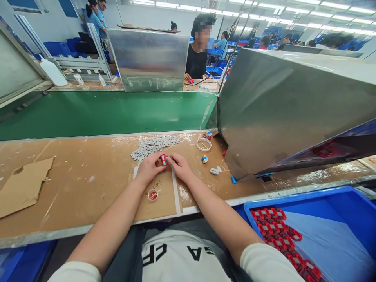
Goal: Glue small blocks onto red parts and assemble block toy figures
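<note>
Red plastic shows between the fingertips of both hands: a small red part (163, 159) is pinched from the left by the left hand (149, 167) and from the right by the right hand (181, 166), the fingers of each closed on it so it sits just above the brown workbench (88, 176), close in front of the body. Holding it from both ends like this keeps it steady and turned up toward the eyes — the forearms rest on the bench edge for support. Just beyond the hands lies a heap of small grey pieces (154, 145), near enough to be picked from without stretching. A little red cup (152, 194) stands just beside the left wrist, with something thin resting in it; what it holds is too small to tell. To the right of the hands are a white ring (203, 144), a small blue-and-white bit (204, 159) and a pale flat bit (214, 170), all lying apart from one another. A blue bin (346, 203) at the lower right holds many red parts (276, 231) of the same colour, set within the right arm's reach. A torn piece of cardboard (23, 188) lies far to the left. Behind the bench runs a green belt (102, 111), and a slanted metal hood (293, 102) stands at the right — a person in a black top (196, 60) sits across the belt
</note>
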A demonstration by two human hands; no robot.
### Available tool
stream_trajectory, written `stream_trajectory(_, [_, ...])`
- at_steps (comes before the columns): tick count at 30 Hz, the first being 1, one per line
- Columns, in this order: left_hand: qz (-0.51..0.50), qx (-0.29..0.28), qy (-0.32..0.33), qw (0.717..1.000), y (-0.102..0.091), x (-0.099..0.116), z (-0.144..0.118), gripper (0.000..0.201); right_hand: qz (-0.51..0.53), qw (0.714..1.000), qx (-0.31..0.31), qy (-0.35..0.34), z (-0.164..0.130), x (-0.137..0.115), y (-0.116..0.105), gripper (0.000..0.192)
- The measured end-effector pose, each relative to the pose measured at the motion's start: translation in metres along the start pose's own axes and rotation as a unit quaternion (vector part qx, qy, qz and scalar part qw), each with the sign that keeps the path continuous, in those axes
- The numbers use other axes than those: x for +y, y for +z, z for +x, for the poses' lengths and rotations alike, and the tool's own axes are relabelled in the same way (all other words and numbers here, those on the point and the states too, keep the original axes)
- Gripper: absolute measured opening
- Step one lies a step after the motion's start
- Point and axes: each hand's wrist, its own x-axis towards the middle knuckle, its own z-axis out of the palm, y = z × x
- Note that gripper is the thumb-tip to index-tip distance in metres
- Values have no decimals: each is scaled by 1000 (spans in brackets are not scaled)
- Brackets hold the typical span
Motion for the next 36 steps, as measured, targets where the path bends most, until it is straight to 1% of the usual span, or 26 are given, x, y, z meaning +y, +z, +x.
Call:
stream_trajectory(4, [15,-1,-5,1000,0,1,0,44,-24,999,-20,-9,-1,1,-1,42])
stream_trajectory(7, [21,-7,-18,1000,0,2,-1,44,-49,998,-27,-5,-1,2,-2,41])
stream_trajectory(13, [50,-8,-22,998,-2,7,0,43,-111,993,-44,2,-3,0,-3,38])
stream_trajectory(17, [37,-9,-31,999,-2,7,0,44,-90,995,-36,17,-2,2,-4,39])
stream_trajectory(20, [16,-9,-21,1000,-1,4,0,46,-67,996,-44,29,-1,5,-4,42])
stream_trajectory(22, [13,-8,-9,1000,-1,3,-1,48,-71,996,-51,27,-1,6,-5,41])
stream_trajectory(25, [18,-5,10,1000,0,2,-2,45,-101,993,-56,29,-2,6,-5,36])
stream_trajectory(28, [30,-2,15,999,0,0,1,41,-136,989,-57,31,0,5,-4,35])
stream_trajectory(31, [37,-8,19,999,-3,-2,3,40,-163,985,-53,34,1,0,-3,33])
stream_trajectory(33, [35,-14,32,999,-8,0,-2,41,-175,982,-52,41,0,-9,-3,30])
stream_trajectory(36, [62,14,45,997,-16,3,-5,37,-184,980,-66,40,1,-21,-3,26])
